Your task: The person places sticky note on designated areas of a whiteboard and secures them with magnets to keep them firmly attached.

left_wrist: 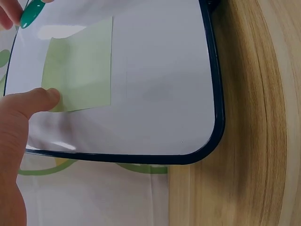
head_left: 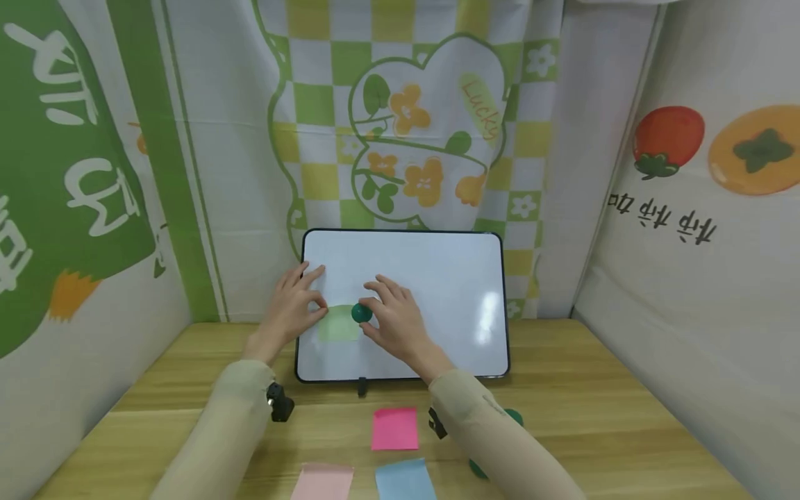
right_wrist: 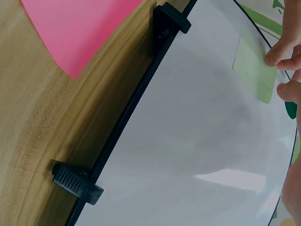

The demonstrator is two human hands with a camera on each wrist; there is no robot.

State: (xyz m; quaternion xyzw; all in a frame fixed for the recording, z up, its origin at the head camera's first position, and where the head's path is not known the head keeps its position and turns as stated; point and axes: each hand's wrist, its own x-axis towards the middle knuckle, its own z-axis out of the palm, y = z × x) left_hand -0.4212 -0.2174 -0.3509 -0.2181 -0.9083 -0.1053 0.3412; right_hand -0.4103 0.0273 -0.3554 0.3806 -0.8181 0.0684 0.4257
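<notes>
A whiteboard (head_left: 450, 292) with a dark frame stands upright at the back of the table. Against its left part lies a pale green sticky note (head_left: 338, 326), also large in the left wrist view. My left hand (head_left: 289, 309) pinches the note's upper left corner between thumb and index finger, the other fingers spread near the board's left edge. With thumb and index finger, my right hand (head_left: 398, 318) holds a round green magnet (head_left: 360, 313) by its side, close to the note's upper right corner. In the right wrist view the magnet (right_wrist: 291, 110) is partly hidden.
On the wooden table (head_left: 562, 403) in front lie a bright pink sticky note (head_left: 395, 429), a light pink one (head_left: 323, 482) and a blue one (head_left: 406, 480). Two green round pieces peek out around the right forearm. Black clip feet (right_wrist: 77, 182) hold the board's lower edge.
</notes>
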